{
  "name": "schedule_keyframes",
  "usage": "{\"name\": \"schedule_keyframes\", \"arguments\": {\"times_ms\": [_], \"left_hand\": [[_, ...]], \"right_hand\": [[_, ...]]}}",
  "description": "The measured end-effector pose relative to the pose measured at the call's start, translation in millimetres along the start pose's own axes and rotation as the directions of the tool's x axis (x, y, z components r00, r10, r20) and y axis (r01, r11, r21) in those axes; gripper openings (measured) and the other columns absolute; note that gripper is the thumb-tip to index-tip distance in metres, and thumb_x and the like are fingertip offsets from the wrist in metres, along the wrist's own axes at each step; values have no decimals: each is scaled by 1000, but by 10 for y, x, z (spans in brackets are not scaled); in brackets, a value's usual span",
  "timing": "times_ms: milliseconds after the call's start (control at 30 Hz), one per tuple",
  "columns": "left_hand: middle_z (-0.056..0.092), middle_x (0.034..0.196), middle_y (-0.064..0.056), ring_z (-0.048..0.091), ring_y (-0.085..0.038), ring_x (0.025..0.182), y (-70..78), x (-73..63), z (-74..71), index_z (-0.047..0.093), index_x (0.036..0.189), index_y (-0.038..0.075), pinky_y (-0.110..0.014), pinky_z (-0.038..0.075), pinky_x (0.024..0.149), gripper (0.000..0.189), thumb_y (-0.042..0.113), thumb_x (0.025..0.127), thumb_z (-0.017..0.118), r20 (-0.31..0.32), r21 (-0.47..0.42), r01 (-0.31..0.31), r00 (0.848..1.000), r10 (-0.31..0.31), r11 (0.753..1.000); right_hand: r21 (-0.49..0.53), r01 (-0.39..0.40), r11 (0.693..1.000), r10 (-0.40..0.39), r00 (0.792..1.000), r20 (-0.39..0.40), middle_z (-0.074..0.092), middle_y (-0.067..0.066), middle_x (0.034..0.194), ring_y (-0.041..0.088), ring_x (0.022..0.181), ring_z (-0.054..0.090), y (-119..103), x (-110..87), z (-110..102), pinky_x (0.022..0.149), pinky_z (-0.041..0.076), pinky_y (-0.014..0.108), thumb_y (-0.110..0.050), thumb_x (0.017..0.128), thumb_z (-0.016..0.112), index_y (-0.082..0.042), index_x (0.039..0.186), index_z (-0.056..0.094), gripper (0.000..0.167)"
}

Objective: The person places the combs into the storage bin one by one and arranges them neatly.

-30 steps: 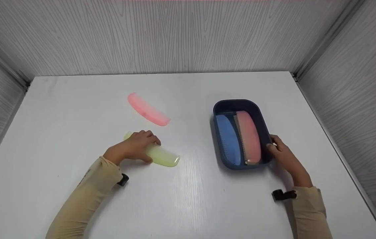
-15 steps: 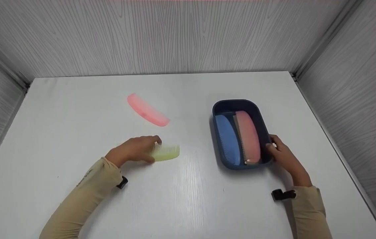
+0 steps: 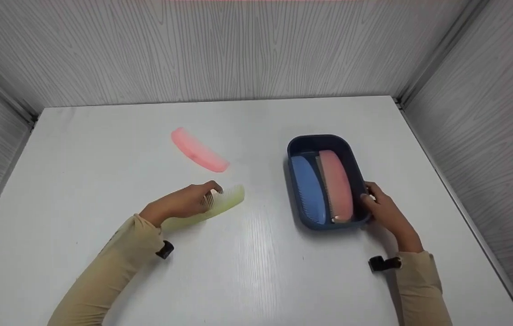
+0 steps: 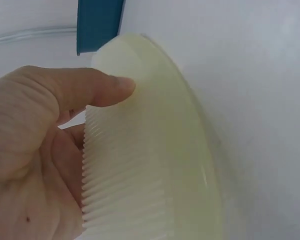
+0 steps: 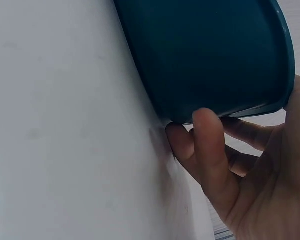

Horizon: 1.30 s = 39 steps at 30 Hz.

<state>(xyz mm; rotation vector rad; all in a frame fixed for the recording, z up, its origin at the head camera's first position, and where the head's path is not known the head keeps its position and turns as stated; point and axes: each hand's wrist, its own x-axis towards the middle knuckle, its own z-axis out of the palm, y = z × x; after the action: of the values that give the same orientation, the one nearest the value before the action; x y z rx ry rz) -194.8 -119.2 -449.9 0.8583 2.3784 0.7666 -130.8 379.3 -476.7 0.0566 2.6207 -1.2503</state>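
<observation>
My left hand (image 3: 186, 201) pinches a pale yellow-green comb (image 3: 228, 202) left of the middle of the table. In the left wrist view the thumb lies flat against the comb (image 4: 182, 150), whose teeth point toward the palm; the fingers behind it are mostly hidden. My right hand (image 3: 387, 212) grips the near right side of a dark blue box (image 3: 317, 142), thumb at the rim and fingers outside. From the right wrist, the box's wall (image 5: 205, 55) fills the top. Inside lie a blue comb (image 3: 309, 190) and a pink comb (image 3: 338, 185), with a brownish edge showing beside the pink one.
Another pink comb (image 3: 198, 151) lies on the white table (image 3: 256, 271), beyond my left hand. Grey wood-grain panels (image 3: 224, 50) enclose the table at the back and on both sides.
The yellow-green comb has turned in my left hand: its right end has swung up and away, and its teeth now face the far side. My right hand and the box stay in place.
</observation>
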Motion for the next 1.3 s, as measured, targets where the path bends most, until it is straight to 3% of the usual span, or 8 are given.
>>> {"name": "schedule_keyframes", "arguments": {"times_ms": [167,300,500,733,833,1000,1133,1300], "left_hand": [[64,101,-11,61,-23,94,95,25,-2,46,132,10,-37,47,83,44,3,89,51,-59,-103,-42,998,36,994],[63,98,-12,64,-20,83,194,101,-2,45,132,7,-32,49,76,46,3,88,56,-104,-241,-83,993,59,967],[59,96,-9,69,-19,77,419,241,-26,45,131,9,-30,53,65,47,4,87,59,-138,-469,-44,990,-24,882],[56,100,-7,69,-19,83,616,451,5,45,128,13,-34,56,70,43,7,87,57,-190,-642,-48,977,-97,765],[54,102,-8,68,-20,85,692,533,30,43,127,13,-37,56,73,43,8,87,56,-203,-682,-72,975,-94,728],[56,102,-8,67,-20,85,802,675,96,43,127,12,-34,56,73,43,10,87,57,-234,-689,-108,969,-78,717],[57,99,-8,65,-18,81,891,792,141,44,126,13,-32,54,72,41,10,87,59,-263,-701,-136,962,-76,700],[58,95,-5,61,-16,79,1011,944,176,45,124,14,-29,53,70,41,7,86,60,-298,-746,-161,949,-106,646]], "right_hand": [[-7,-11,1000,11,1000,-6,42,25,142,35,102,57,-1,9,1,60,53,35,-24,102,37,-11,148,30,49],[-1,-14,1000,14,1000,-3,41,26,144,36,104,56,-6,0,11,60,53,35,-24,102,37,-11,149,29,49],[-7,-23,1000,23,1000,-2,42,26,142,36,104,57,-13,6,15,60,53,34,-25,101,37,-11,149,29,50],[3,-14,1000,14,1000,1,43,27,140,33,96,59,-25,-1,10,58,54,35,-23,102,36,-10,148,28,49],[19,-12,1000,12,1000,7,43,27,139,33,94,59,-28,-4,15,56,54,36,-23,102,37,-11,148,29,49],[25,-3,1000,3,1000,13,43,27,139,34,98,57,-36,0,22,58,54,35,-25,102,37,-11,148,29,50],[-26,9,1000,-9,1000,-4,45,27,139,33,104,53,-33,7,20,72,50,35,-27,101,37,-9,147,30,50],[-82,23,996,-25,999,-29,47,25,138,33,110,49,-30,5,22,84,43,37,-26,101,36,-7,146,33,49]]}}
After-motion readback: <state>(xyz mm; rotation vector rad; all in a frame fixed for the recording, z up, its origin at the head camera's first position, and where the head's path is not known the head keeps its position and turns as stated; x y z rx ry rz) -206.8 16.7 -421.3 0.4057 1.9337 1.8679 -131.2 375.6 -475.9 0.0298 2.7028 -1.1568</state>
